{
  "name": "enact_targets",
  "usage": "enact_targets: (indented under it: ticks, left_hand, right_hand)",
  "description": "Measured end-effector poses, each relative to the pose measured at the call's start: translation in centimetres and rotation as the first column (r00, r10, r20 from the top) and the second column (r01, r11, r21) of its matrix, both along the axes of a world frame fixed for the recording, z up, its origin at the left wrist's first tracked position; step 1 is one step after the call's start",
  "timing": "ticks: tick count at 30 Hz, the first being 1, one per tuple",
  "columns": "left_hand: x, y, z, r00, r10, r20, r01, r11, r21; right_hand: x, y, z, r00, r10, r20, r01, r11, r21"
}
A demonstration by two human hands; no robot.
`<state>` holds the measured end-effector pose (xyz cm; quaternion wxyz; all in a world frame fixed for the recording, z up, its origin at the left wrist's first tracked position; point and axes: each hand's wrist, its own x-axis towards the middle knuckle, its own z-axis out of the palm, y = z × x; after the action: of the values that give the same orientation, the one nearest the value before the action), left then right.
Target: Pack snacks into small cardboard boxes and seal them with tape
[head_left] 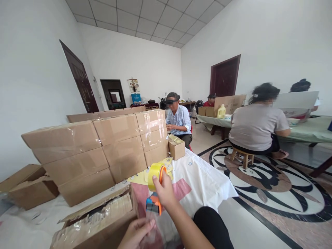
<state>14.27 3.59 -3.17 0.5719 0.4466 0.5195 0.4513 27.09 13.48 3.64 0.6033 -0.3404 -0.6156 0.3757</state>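
My right hand (165,189) is closed round an orange and blue tape dispenser (155,204) that carries a yellow roll of packing tape (153,176). Lower down, my left hand (138,232) pinches a see-through strip of tape (153,221) below the dispenser's blue and black end. Beside my left hand, at the front of the table, lies a cardboard box (103,221) with wrinkled tape over its worn top; a dark gap shows along its far edge.
Stacked taped cartons (124,145) wall off the far left of the white-covered table (204,176). One small box (176,147) stands at their right end, and an opened carton (31,186) at far left. A co-worker (178,119) sits opposite; another (259,121) sits right on a stool.
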Motion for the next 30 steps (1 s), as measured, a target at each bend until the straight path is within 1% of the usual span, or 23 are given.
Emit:
enact_targets:
  ticks: [3,6,8,10,13,16,18,21,24,27,30]
  left_hand:
    - [-0.4,0.2,-0.6,0.999,0.034,-0.013,-0.033,0.999,0.013]
    - [-0.3,0.3,-1.0,0.995,0.102,0.008,-0.102,0.994,0.024]
    - [-0.3,0.4,-1.2,0.987,0.16,-0.006,-0.16,0.987,0.018]
    - [-0.4,0.7,-1.2,0.981,0.19,-0.034,-0.189,0.981,0.04]
    - [-0.8,0.8,-0.8,0.982,0.17,-0.086,-0.164,0.984,0.073]
    - [-1.1,0.6,0.0,0.986,0.12,-0.114,-0.115,0.992,0.047]
    - [-1.2,0.3,0.4,0.987,0.097,-0.128,-0.093,0.995,0.034]
    - [-1.3,-0.2,0.5,0.986,0.09,-0.144,-0.084,0.996,0.043]
    - [-1.4,-0.3,0.3,0.986,0.084,-0.145,-0.078,0.996,0.046]
    - [-1.5,-0.1,-0.3,0.985,0.083,-0.154,-0.077,0.996,0.045]
    - [-1.5,0.2,-1.2,0.982,0.093,-0.164,-0.082,0.994,0.07]
  right_hand:
    - [0.0,-0.1,0.0,1.0,-0.018,0.016,0.018,1.0,-0.007]
    - [-0.2,-0.2,-0.1,1.0,-0.022,0.018,0.023,0.999,-0.024]
    - [-0.2,-0.3,-0.1,0.999,-0.004,0.038,0.004,1.0,-0.013]
    - [-0.1,-0.4,-0.1,0.996,0.003,0.085,-0.004,1.0,0.011]
    - [0.4,-0.3,0.1,0.973,-0.066,0.222,0.056,0.997,0.055]
    - [0.8,-0.2,0.1,0.902,-0.172,0.396,0.127,0.982,0.136]
    - [0.8,-0.1,0.1,0.871,-0.194,0.452,0.136,0.978,0.159]
    - [0.5,-0.1,-0.1,0.89,-0.173,0.423,0.134,0.984,0.121]
    - [0.2,0.1,-0.2,0.913,-0.158,0.375,0.135,0.987,0.087]
    - [0.2,0.5,-0.4,0.934,-0.156,0.321,0.15,0.988,0.044]
    - [0.2,1.1,-0.6,0.963,-0.135,0.233,0.135,0.991,0.018]
